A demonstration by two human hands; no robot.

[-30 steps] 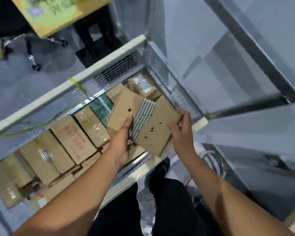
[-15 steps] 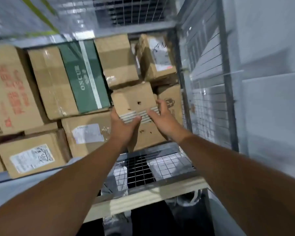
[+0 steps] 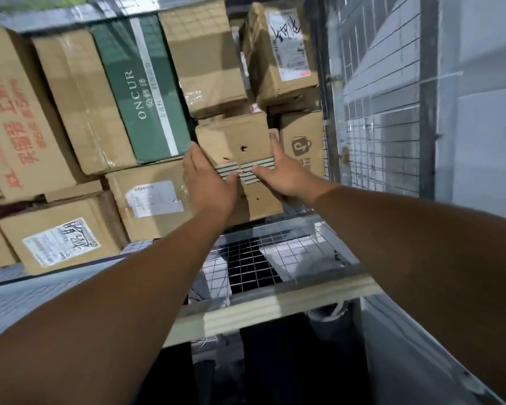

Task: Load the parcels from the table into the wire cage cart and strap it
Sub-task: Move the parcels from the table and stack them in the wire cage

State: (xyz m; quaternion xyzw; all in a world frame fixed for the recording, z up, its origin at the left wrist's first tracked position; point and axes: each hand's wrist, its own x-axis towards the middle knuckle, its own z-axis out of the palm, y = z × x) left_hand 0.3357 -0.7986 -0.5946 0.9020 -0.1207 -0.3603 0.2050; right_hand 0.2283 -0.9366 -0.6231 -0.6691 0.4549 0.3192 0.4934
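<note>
A flat brown parcel (image 3: 234, 138) with a band of striped tape and small holes in its top sits low inside the wire cage cart (image 3: 374, 147), near the right mesh wall. My left hand (image 3: 206, 179) grips its left edge, thumb lying on the tape. My right hand (image 3: 279, 171) holds the right edge, thumb on the tape and a finger stretched along the side. The parcel lies over other cartons, between a green box (image 3: 140, 92) and a carton printed with a cup logo (image 3: 303, 141).
Several brown cartons fill the cage to the left and behind, some with white labels (image 3: 62, 244) or red print (image 3: 12, 112). The pale front rail (image 3: 275, 302) crosses under my forearms, with a mesh panel (image 3: 254, 258) just behind it. A grey wall stands to the right.
The parcel has gone from above the cage's top rail down among the stacked cartons. My view has followed it in, and both hands have stayed on the parcel.
</note>
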